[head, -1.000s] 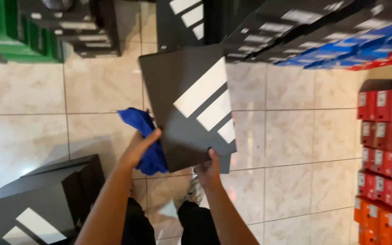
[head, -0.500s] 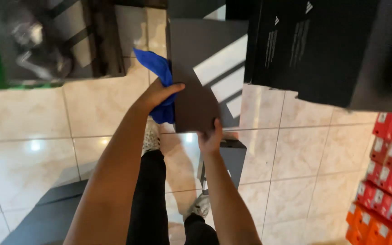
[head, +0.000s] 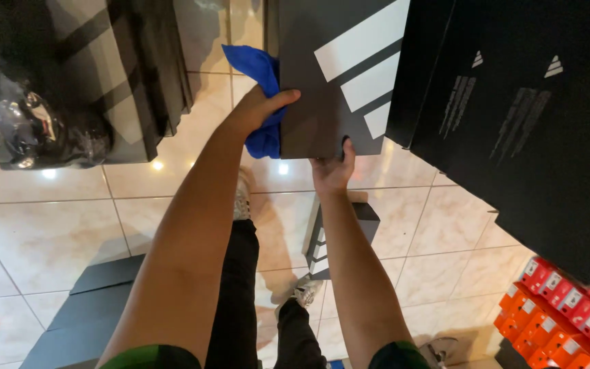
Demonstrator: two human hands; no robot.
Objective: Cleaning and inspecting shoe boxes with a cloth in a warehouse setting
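You have the dark grey shoe box [head: 339, 75] raised at the upper middle of the frame, its white-striped face toward you, close beside the stack of black boxes [head: 513, 116] filling the upper right. To do this well, I'd judge you should keep the box level and support its bottom edge as you guide it, so a corner doesn't catch the neighbouring boxes. Your left hand [head: 257, 109] is curled closed at the box's left edge, thumb lying over the front face, with a blue cloth [head: 257, 68] bunched between palm and cardboard. Your right hand [head: 332, 167] grips the lower edge from beneath, fingers hooked up over the rim and closed on it. Below, the pale tiled floor [head: 49, 225] shows, with red and orange boxes [head: 568, 321] at lower right.
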